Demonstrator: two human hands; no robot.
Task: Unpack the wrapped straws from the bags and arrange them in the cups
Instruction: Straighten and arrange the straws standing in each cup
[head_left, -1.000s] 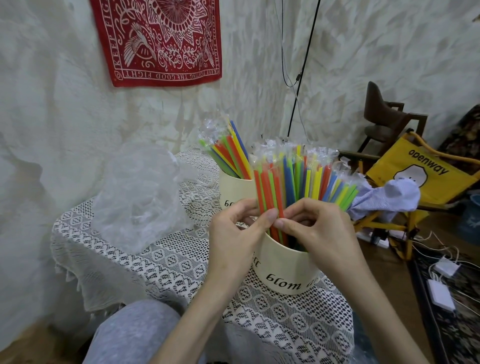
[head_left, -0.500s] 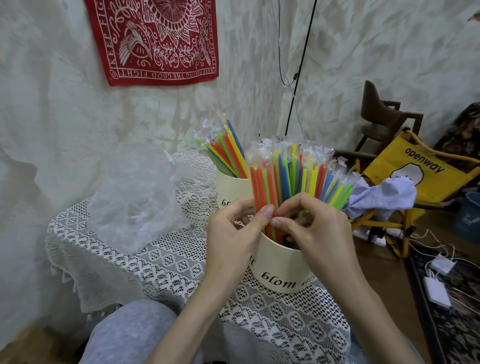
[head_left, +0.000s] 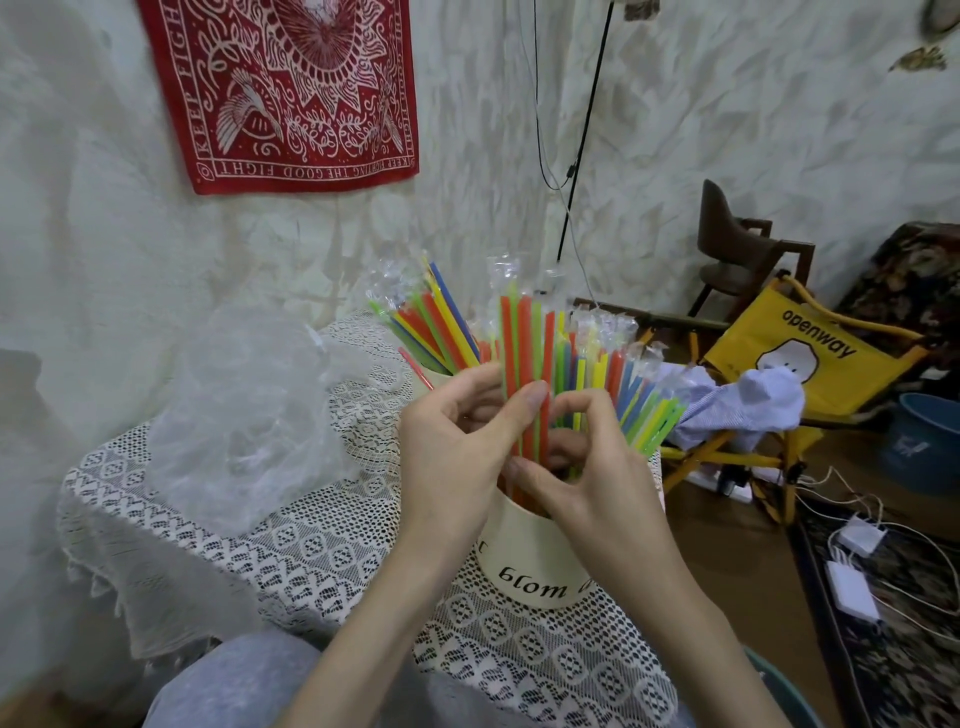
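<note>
Since each thin plastic straw in its clear crinkly sleeve (head_left: 524, 364) looks feather-light, springy and slick, the mid-shaft is the likely best hold. The left hand (head_left: 457, 457) pinches several orange and green ones there; the right hand (head_left: 587, 478) curls round the bunch standing in the cream printed cup (head_left: 535, 566) on the lace-covered surface (head_left: 291, 551).

multicoloured straws (head_left: 524, 364), cream cup (head_left: 524, 551) – white lace tablecloth (head_left: 311, 551)
</note>
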